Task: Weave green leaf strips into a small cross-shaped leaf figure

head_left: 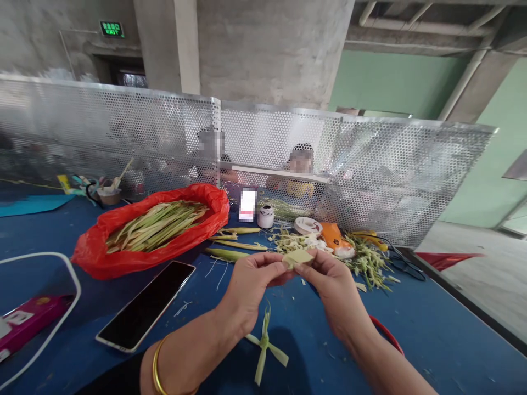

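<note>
Between both hands, above the blue table, is a short piece of pale green husk (298,257). My left hand (257,274) pinches its left end between thumb and fingers, and a gold bangle rings that wrist. At the other end, my right hand (323,277) grips it the same way. Below them on the table lies a knotted husk piece (264,343) with several strips spreading from its middle. Just beyond the hands lie loose husk strips (234,245) and a heap of green husk scraps (370,263).
A red plastic bag (93,255) full of long husks lies left, near a dark phone (146,307) and a magenta box (35,323). Behind stand a small jar (265,218), a tape roll (308,225) and a perforated metal screen (267,137). People sit beyond it.
</note>
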Motion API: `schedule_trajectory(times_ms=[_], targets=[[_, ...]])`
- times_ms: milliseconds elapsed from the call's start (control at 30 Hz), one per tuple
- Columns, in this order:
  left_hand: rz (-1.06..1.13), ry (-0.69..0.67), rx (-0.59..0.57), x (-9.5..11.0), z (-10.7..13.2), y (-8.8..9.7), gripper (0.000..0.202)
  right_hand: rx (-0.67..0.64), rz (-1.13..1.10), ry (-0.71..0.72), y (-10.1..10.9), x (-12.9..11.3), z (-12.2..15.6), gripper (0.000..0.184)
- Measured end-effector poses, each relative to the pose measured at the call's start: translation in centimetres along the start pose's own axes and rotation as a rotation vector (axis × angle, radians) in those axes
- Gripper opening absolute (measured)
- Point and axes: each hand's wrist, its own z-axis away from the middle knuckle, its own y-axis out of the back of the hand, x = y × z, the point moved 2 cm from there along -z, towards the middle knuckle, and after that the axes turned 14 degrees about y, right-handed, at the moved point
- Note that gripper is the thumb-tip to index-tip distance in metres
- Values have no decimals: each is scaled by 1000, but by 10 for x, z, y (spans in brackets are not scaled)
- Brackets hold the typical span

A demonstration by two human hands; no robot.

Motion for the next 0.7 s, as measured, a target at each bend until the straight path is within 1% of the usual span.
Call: schedule_trajectory(times_ms=[67, 100, 167, 233, 300, 333, 367, 467, 600, 700], targets=[[46, 41, 4, 0, -1, 1, 16, 31, -5, 38, 0, 4, 1, 22], [64, 52, 4, 0, -1, 2, 17, 42, 28, 89, 0, 5, 1, 19], [88, 68, 4, 0, -1, 2, 21, 46, 156, 276, 1, 5, 1, 11], [98, 69, -7, -1, 0, 2, 23, 13, 338, 526, 1, 2, 3, 5], [99, 69, -28, -3, 0, 1, 23, -24, 500, 724, 1, -1, 4, 10], [99, 69, -38, -4, 0, 0, 24, -35, 558, 781, 0, -2, 5, 13], [99, 71, -44, -5, 0, 0, 24, -39, 600, 813, 1, -2, 5, 14], [94, 85, -51, -6, -1, 1, 25, -52, 667, 839, 2, -2, 5, 14], [69, 83, -62, -6, -2, 2, 24, -88, 743, 845, 5, 1, 3, 15], [41, 35, -34, -6, -1, 1, 23, -103, 764, 819, 5, 2, 2, 14]])
